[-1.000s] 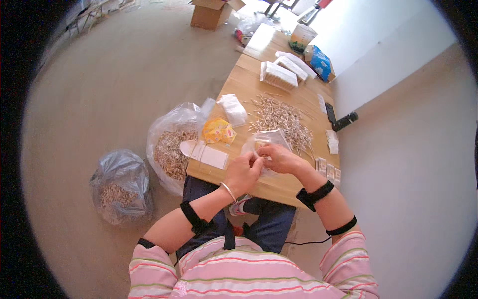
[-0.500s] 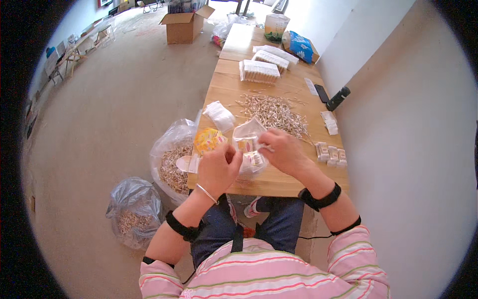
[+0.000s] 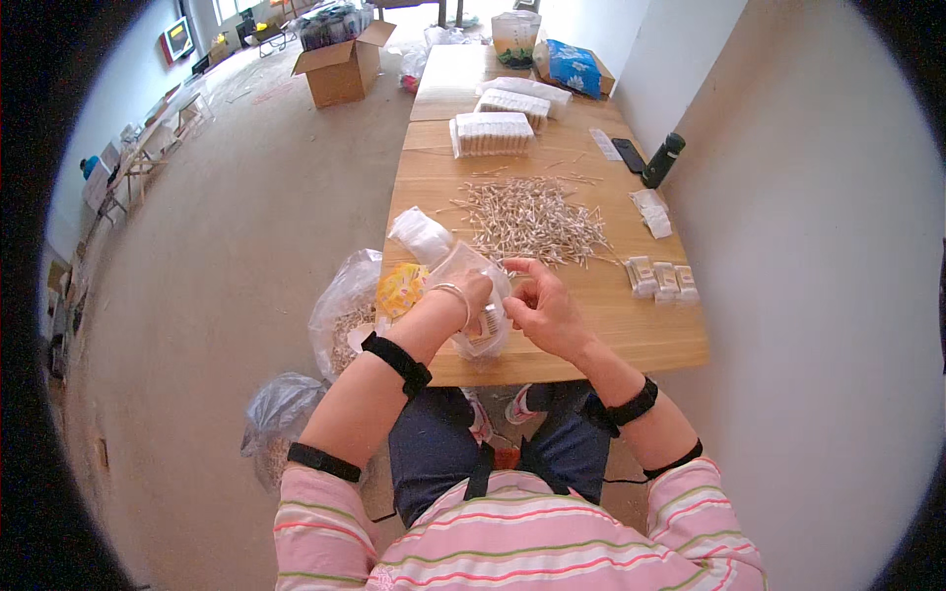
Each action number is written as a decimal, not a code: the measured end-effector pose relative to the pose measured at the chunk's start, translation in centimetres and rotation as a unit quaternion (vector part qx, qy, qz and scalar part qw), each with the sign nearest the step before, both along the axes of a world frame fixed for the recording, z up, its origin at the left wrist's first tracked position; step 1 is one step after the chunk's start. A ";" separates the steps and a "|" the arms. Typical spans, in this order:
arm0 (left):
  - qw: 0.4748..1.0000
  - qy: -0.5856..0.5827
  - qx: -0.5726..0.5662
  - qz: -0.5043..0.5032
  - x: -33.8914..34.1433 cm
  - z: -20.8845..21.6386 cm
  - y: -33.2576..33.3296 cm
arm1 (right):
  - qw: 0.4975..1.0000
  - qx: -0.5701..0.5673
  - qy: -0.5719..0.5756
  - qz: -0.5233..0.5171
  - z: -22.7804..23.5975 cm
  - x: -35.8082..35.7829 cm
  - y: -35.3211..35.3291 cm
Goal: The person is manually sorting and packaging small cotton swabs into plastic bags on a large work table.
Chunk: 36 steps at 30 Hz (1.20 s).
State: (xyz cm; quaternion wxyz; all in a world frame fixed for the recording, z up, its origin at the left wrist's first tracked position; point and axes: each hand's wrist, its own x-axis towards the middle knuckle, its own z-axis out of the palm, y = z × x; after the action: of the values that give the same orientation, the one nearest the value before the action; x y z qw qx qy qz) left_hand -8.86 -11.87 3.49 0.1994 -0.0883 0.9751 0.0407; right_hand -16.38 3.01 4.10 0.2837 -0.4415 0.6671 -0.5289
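In the head view, a clear bag (image 3: 483, 342) lies near the table's (image 3: 621, 340) front edge. The left hand (image 3: 471, 288) overlaps it, fingertips hidden, grip unclear; the right hand's (image 3: 550, 313) thumb and forefinger stand apart beside it. Probably light, floppy, slippery: best pinched by its rim.

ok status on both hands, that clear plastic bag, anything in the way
Left bare hand over or inside clear plastic bag, fingertips hidden. Right bare hand open at bag's right edge. Loose white-tipped swabs heaped just beyond.
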 end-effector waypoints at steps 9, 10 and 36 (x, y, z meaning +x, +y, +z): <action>0.917 0.107 0.266 0.277 2.5 -10.9 -7.3 | 0.996 -0.062 -0.018 0.068 1.1 0.6 -1.6; 0.974 0.086 0.178 0.108 0.1 -10.3 -5.5 | 0.996 -0.076 -0.001 0.051 -0.1 -0.4 -1.1; 0.987 -0.028 -0.103 -0.119 -2.4 -9.3 -4.1 | 0.787 0.444 0.241 -0.354 -13.6 -24.2 7.5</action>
State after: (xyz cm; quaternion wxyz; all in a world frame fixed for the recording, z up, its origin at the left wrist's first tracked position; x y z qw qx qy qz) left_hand -11.24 -15.95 -5.82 0.2201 0.0071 0.9716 -0.0866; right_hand -40.59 10.52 -9.54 0.0715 -0.1128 0.9844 -0.1143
